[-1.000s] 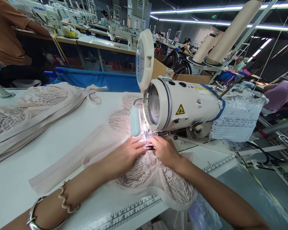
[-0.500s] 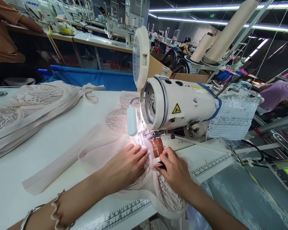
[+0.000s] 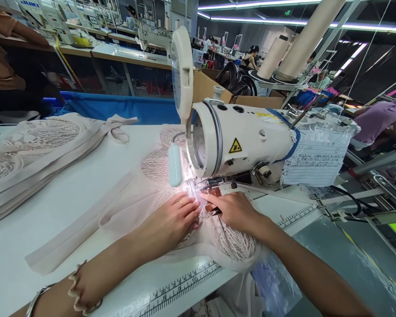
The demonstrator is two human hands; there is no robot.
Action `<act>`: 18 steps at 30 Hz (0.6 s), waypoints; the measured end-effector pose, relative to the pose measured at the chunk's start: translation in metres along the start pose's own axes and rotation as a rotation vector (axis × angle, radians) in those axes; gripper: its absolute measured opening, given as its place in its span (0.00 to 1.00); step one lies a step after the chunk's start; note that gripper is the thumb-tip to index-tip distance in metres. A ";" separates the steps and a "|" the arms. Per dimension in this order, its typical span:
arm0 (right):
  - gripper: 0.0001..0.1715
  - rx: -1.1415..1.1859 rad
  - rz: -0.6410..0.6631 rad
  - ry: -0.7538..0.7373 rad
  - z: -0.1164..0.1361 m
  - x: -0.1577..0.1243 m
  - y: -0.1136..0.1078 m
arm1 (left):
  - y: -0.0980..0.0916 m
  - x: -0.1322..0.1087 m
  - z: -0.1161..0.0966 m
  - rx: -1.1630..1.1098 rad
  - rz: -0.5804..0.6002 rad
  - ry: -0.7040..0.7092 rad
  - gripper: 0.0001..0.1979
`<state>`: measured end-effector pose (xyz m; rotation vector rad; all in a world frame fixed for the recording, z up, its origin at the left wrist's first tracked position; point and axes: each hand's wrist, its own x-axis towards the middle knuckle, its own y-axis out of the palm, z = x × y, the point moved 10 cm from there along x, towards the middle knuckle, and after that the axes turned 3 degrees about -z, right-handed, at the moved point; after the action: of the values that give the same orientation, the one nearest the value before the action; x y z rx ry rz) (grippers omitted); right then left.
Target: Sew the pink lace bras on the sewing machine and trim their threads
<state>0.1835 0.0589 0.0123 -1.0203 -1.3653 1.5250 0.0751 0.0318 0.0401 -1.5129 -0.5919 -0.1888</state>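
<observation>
Left hand [image 3: 171, 220] lies flat, fingers spread on the lace piece [image 3: 231, 242]. Right hand [image 3: 232, 209] grip is pinched on the lace edge at the sewing machine [image 3: 240, 141] needle. Judgement: keep fabric taut between both hands, fingertips clear of the needle.

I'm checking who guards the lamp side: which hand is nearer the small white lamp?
Left. The left hand lies just below the lamp; the right hand sits farther right.
</observation>
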 end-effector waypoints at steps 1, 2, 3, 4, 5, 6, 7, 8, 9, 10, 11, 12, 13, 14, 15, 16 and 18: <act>0.40 -0.009 0.015 -0.008 0.001 0.003 0.001 | -0.001 0.000 0.001 0.002 0.002 -0.008 0.19; 0.40 -0.016 0.025 -0.018 0.003 0.005 0.001 | -0.002 0.000 0.001 0.003 0.004 -0.016 0.20; 0.39 -0.021 0.030 -0.027 0.004 0.007 0.001 | -0.002 0.000 0.002 0.003 0.008 -0.026 0.20; 0.39 -0.025 0.030 -0.034 0.004 0.008 0.000 | -0.001 -0.001 0.004 0.005 0.015 -0.037 0.20; 0.38 -0.024 0.026 -0.039 0.005 0.009 -0.001 | -0.001 -0.001 0.005 0.010 0.023 -0.051 0.20; 0.36 -0.017 0.021 -0.043 0.005 0.010 -0.002 | 0.000 -0.002 0.007 0.017 0.029 -0.063 0.20; 0.35 -0.008 0.015 -0.047 0.005 0.010 -0.003 | 0.000 -0.003 0.008 0.026 0.034 -0.071 0.19; 0.34 0.001 0.014 -0.054 0.005 0.011 -0.003 | 0.000 -0.004 0.009 0.035 0.039 -0.080 0.19; 0.33 0.003 0.014 -0.060 0.005 0.011 -0.002 | 0.000 -0.004 0.010 0.040 0.043 -0.088 0.19; 0.33 -0.001 0.012 -0.064 0.004 0.011 -0.001 | -0.001 -0.004 0.011 0.043 0.047 -0.094 0.19; 0.33 -0.007 0.009 -0.067 0.004 0.011 -0.001 | -0.001 -0.004 0.011 0.046 0.053 -0.098 0.20; 0.33 -0.012 0.002 -0.069 0.003 0.012 -0.001 | -0.001 -0.005 0.012 0.051 0.058 -0.101 0.20; 0.33 -0.010 -0.006 -0.073 0.002 0.012 -0.001 | -0.001 -0.005 0.013 0.059 0.063 -0.104 0.21; 0.32 -0.003 -0.015 -0.078 0.002 0.012 -0.001 | -0.001 -0.005 0.013 0.069 0.065 -0.107 0.21; 0.32 0.007 -0.026 -0.084 0.001 0.013 -0.002 | -0.001 -0.005 0.014 0.083 0.065 -0.110 0.21; 0.32 0.015 -0.037 -0.093 0.001 0.013 -0.003 | -0.001 -0.005 0.015 0.096 0.064 -0.116 0.21; 0.31 0.016 -0.059 -0.116 0.001 0.013 -0.005 | 0.000 -0.006 0.017 0.104 0.069 -0.128 0.21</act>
<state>0.1784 0.0714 0.0166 -0.8855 -1.4489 1.5687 0.0660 0.0472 0.0362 -1.4490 -0.6411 -0.0073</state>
